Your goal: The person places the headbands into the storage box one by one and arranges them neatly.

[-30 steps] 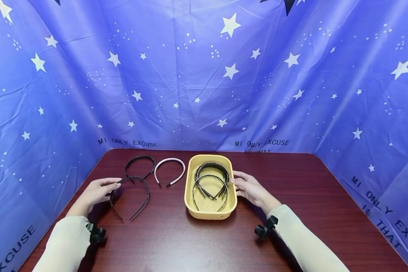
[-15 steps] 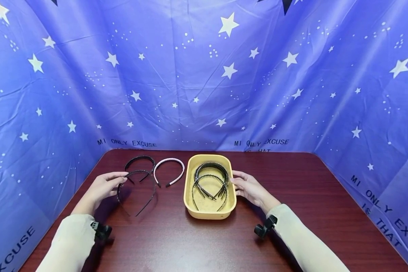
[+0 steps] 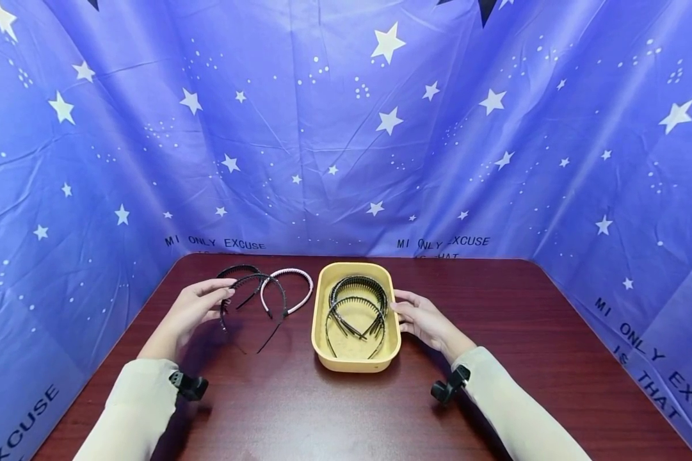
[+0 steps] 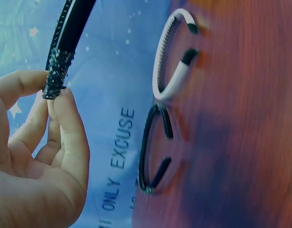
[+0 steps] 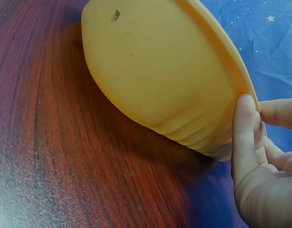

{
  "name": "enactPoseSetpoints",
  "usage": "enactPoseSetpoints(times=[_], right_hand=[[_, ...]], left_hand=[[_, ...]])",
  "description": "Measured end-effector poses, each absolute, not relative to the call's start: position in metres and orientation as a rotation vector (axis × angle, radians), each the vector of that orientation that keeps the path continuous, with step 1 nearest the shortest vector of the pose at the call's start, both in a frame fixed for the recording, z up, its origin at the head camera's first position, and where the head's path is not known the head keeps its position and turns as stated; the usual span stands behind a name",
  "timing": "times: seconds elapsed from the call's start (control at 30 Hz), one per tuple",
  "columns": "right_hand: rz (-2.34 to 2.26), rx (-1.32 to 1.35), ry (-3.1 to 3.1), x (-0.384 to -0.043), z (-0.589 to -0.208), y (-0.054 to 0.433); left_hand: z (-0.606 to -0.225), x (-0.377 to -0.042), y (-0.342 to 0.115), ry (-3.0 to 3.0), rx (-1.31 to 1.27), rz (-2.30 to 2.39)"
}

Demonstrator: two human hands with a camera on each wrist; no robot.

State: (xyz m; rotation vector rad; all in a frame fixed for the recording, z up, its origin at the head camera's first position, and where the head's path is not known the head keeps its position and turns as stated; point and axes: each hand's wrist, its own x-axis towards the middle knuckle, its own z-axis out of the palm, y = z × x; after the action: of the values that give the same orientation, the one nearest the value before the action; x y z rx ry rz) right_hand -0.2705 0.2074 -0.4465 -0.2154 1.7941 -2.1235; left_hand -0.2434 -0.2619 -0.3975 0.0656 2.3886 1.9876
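My left hand [image 3: 191,314] pinches a black headband [image 4: 58,71] between thumb and fingertips, at a sequined patch on its side. The band hangs above the table, its legs toward me. Behind it lie a black toothed headband [image 4: 145,156], partly covered in the head view, and a pale pink headband [image 3: 309,282] with dark tips. My right hand [image 3: 425,319] grips the right rim of a yellow tub [image 3: 356,365], thumb against the outer wall. Inside the tub, several dark headbands [image 3: 360,283] lie overlapping, with a thinner toothed one nearest the front.
A dark red wooden table [image 3: 299,416] carries everything. Blue star-printed cloth [image 3: 334,128] rises behind its far edge and along both sides. Black cameras are strapped on both wrists, over pale sleeves [image 3: 513,397].
My left hand has carried the black headband rightward and away from me, so that it now overlaps the two loose headbands in the head view. The right hand and tub have stayed put.
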Motion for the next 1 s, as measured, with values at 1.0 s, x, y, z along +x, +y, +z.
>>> enactPoseSetpoints(times=[1.0], right_hand=[[-2.119, -0.213, 1.804, -0.270, -0.447, 0.207]], left_hand=[[-0.381, -0.265, -0.172, 2.241, 0.146, 2.174]])
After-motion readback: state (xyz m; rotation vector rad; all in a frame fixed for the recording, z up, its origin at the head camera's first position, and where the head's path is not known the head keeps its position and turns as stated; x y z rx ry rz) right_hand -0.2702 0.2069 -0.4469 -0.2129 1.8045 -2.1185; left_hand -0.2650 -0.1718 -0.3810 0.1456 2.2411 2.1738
